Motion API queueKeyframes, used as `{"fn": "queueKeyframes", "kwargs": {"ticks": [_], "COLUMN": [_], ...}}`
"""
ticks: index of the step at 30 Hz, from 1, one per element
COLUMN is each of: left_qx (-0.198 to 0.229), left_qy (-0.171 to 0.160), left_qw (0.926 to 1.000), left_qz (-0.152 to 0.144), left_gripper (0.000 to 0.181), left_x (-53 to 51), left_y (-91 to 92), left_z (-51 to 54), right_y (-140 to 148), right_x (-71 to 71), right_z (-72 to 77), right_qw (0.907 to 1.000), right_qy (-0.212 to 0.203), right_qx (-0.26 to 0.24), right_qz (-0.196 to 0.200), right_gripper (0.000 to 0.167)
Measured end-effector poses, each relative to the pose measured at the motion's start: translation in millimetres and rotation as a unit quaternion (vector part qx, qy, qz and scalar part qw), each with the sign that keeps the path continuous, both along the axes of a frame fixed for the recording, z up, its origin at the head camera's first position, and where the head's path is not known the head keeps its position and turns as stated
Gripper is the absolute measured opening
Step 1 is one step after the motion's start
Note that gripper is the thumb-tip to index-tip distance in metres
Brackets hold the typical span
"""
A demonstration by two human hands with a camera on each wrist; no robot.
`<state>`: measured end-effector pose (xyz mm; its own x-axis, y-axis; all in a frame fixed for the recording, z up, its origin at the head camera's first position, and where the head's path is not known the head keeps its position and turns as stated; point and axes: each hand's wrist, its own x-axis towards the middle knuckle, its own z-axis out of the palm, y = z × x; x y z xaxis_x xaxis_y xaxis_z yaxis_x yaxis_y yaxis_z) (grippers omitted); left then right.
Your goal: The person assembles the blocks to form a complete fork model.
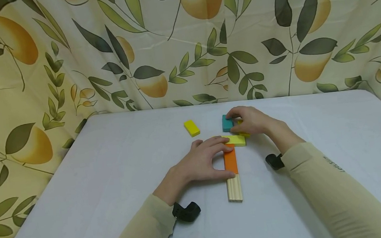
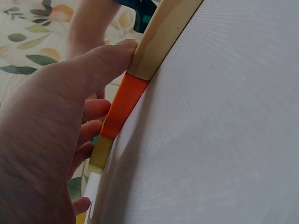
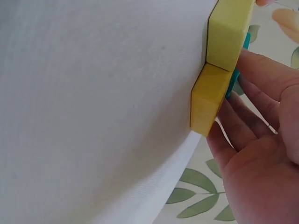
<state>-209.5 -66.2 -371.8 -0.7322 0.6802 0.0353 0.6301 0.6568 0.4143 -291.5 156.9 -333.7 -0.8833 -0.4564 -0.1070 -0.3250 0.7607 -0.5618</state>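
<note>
A plain wooden block (image 1: 234, 189), an orange block (image 1: 230, 163) and a crosswise light yellow block (image 1: 237, 140) lie end to end. My left hand (image 1: 199, 162) rests along them, its thumb touching the wooden block near the orange joint. Its other fingers touch the orange and light yellow blocks. Beyond them, my right hand (image 1: 252, 120) pinches a teal block (image 1: 226, 124) between thumb and finger. A deeper yellow block (image 3: 208, 98) touches the light yellow one in the right wrist view; the right hand mostly hides it in the head view.
One loose yellow block (image 1: 191, 128) lies left of the teal one, near the table's back. A white cloth covers the table (image 1: 113, 172). Behind it hangs a fruit-patterned curtain (image 1: 187, 85). Each wrist wears a black camera device (image 1: 187, 212).
</note>
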Motion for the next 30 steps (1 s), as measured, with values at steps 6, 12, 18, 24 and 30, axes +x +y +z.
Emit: {"fn": "queueKeyframes", "kwargs": {"ticks": [6,12,18,24,30], "left_qx": [0.000,0.004,0.005,0.007,0.006], "left_qy": [-0.004,-0.006,-0.001,-0.006,-0.011], "left_qw": [1.0000,1.0000,1.0000,0.9999,0.9999], "left_qz": [-0.001,-0.005,-0.005,-0.005,-0.003], "left_gripper": [0.066,0.066,0.066,0.066,0.067], "left_x": [0.0,-0.1,-0.2,-0.6,-0.5], "left_y": [-0.5,-1.0,-0.3,-0.1,-0.3], "left_z": [0.1,-0.6,-0.9,-0.8,-0.2], "right_y": [-2.5,-4.5,-4.5,-2.7,-3.8], "right_x": [1.3,1.3,1.4,2.8,0.7], "right_z": [1.2,1.0,1.5,5.1,5.3], "right_qw": [0.9999,0.9998,0.9997,0.9998,0.9997], "right_qy": [-0.011,-0.017,-0.023,-0.020,-0.024], "right_qx": [-0.003,0.003,0.007,0.005,0.000], "right_qz": [0.003,0.005,0.007,0.005,-0.002], "right_gripper": [0.044,0.041,0.039,0.038,0.040]}}
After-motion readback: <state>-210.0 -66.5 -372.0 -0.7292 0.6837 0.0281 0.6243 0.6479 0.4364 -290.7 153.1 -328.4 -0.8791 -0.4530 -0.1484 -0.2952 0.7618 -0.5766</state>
